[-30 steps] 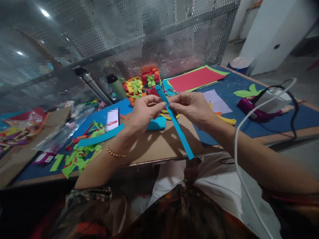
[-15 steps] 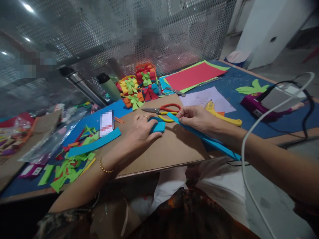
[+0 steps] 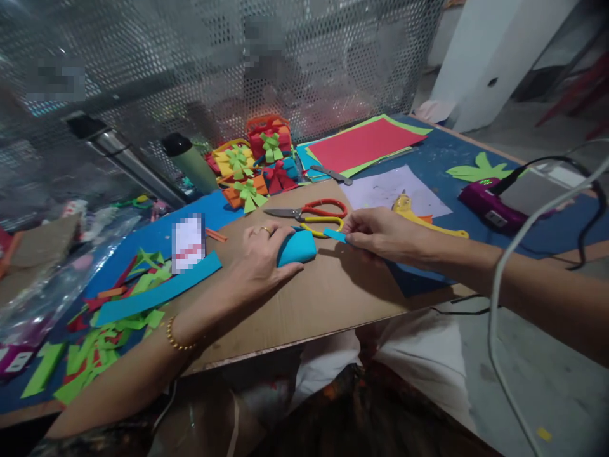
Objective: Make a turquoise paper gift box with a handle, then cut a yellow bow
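My left hand (image 3: 264, 254) is wrapped round a small blue folded piece (image 3: 297, 246) on the cardboard (image 3: 295, 317), with thumb and fingers on its left part. To the right, my right hand (image 3: 373, 231) pinches the end of a blue strip (image 3: 334, 235); the tip points left toward the blue piece without touching it, and my hand and forearm hide much of the rest. Scissors (image 3: 309, 212) with red and yellow handles lie just behind both hands. A wide blue strip (image 3: 162, 289) rests to the left, beside my left forearm.
Small decorated paper boxes (image 3: 252, 158) stand at the back, near a flask (image 3: 188, 162). Red sheets (image 3: 366, 145), a yellow tool (image 3: 428, 223) and a purple device (image 3: 492, 206) lie right. A white cable (image 3: 497, 330) crosses my right forearm. Green scraps (image 3: 95, 355) lie left.
The view has shifted slightly. My right hand has turned, so less of its blue strip shows. My left hand has moved a little off the blue piece, showing more of it.
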